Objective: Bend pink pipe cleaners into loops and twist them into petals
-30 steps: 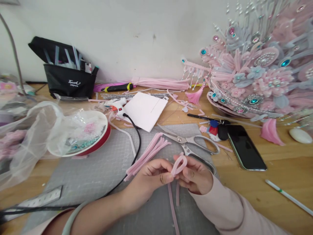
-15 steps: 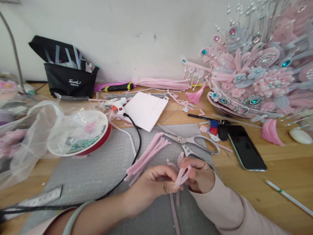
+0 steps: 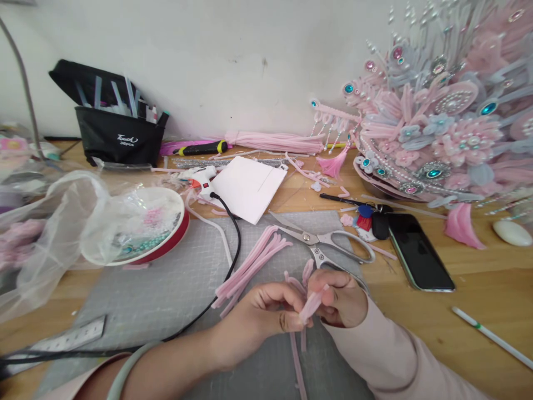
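Note:
Between my hands is a looped pink pipe cleaner (image 3: 313, 304), pinched at its lower end by the thumb and forefinger of my left hand (image 3: 270, 311). My right hand (image 3: 342, 297) has its fingers closed on the upper end of the same loops. Other pink loops poke up behind the fingers, and two long pink tails hang below. Left of the hands a bundle of cut pink pipe cleaners (image 3: 250, 264) lies on the grey cutting mat (image 3: 166, 311). Silver scissors (image 3: 320, 244) lie partly spread just beyond my right hand.
A white glue gun (image 3: 204, 182) with a black cord rests beside a white card (image 3: 250, 189). At left are a bead bowl (image 3: 177, 236) and a metal ruler (image 3: 70, 339). A phone (image 3: 420, 253) lies at right, before a large jewelled pink headdress (image 3: 441, 128). A black pouch (image 3: 120, 133) stands behind.
The open pink loops between my fingers have been pressed narrower and now lie close together. Both hands have stayed in nearly the same place.

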A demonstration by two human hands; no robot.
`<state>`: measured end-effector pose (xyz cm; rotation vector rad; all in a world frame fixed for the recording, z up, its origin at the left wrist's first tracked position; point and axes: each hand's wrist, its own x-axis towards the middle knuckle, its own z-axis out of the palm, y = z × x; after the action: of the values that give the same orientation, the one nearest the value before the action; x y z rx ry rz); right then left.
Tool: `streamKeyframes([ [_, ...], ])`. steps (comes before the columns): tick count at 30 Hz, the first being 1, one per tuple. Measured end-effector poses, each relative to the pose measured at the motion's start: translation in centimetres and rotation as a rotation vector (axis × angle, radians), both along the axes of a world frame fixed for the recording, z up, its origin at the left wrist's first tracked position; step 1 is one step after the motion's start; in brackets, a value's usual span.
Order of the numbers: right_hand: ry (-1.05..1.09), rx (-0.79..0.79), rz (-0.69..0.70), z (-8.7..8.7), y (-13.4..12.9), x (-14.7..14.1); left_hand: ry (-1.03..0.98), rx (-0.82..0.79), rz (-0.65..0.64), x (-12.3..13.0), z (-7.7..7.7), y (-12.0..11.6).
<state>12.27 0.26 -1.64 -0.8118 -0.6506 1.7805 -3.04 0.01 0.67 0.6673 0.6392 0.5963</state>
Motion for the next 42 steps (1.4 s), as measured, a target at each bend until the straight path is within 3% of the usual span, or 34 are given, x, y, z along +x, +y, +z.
streamKeyframes([
  [4, -0.032, -0.085, 0.029, 0.7, 0.0, 0.5, 0.007, 0.028, 0.057, -0.1, -0.2, 0.1],
  [7, -0.089, -0.048, 0.032, 0.9, 0.1, 0.9, 0.012, 0.068, 0.114, -0.2, -0.2, 0.2],
  [9, -0.253, 0.097, -0.028, 1.0, 0.3, 1.2, 0.003, 0.074, 0.141, -0.3, -0.2, 0.3],
  [13, -0.760, 0.591, -0.062, 1.8, 0.4, 1.5, -0.016, 0.044, 0.193, -0.4, -0.3, 0.4],
  [15, -0.891, 0.776, -0.097, 2.2, 0.2, 1.5, 0.041, 0.072, 0.170, -0.3, -0.2, 0.5],
  [18, -0.974, 0.922, -0.114, 2.5, 0.0, 1.3, 0.195, 0.196, 0.057, -0.2, -0.1, 0.6],
  [21, -1.046, 0.974, -0.103, 2.5, 0.0, 1.1, 0.278, 0.264, 0.016, -0.1, 0.2, 0.6],
  [28, -1.181, 1.028, -0.071, 2.3, -0.2, 0.9, 0.345, 0.207, 0.049, -0.1, 0.4, 0.9],
  [34, -1.164, 1.002, -0.055, 2.3, -0.2, 0.8, 0.309, 0.188, 0.044, -0.1, 0.3, 1.0],
  [42, -1.148, 1.126, -0.034, 2.5, -0.1, 1.0, 0.207, 0.138, 0.005, -0.4, 0.3, 1.1],
])
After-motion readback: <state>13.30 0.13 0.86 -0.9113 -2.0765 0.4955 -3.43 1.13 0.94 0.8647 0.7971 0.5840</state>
